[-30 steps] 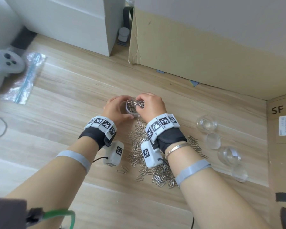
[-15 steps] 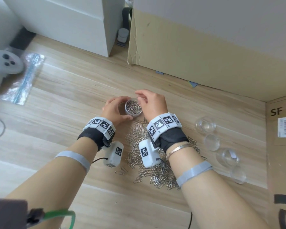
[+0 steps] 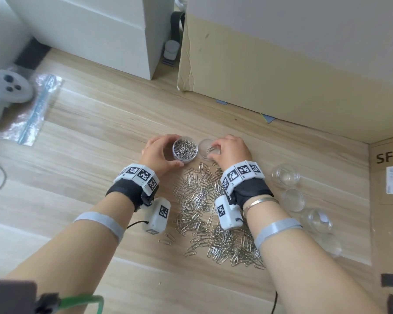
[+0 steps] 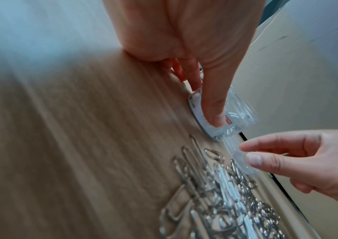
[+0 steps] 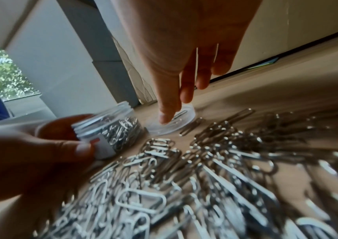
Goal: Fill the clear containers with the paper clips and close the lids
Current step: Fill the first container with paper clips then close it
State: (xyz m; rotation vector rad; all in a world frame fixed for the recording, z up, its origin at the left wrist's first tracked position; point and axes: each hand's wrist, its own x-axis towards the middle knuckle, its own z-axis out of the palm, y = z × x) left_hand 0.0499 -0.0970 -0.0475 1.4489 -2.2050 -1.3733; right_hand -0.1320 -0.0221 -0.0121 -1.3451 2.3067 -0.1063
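A clear round container, packed with silver paper clips, stands on the wooden floor. My left hand grips its side with thumb and fingers; the left wrist view shows my thumb against its wall. Just right of it lies a clear lid with one clip inside. My right hand pinches this lid between thumb and fingers. A big pile of loose paper clips spreads between my wrists and nearer me.
Two empty clear containers and two loose lids lie in a line at the right. A cardboard box stands behind, and another one at the right. A white controller lies on a plastic bag far left.
My right hand has released clips into the container and moved right onto the lid. My left hand still holds the container, which now sits a little further left.
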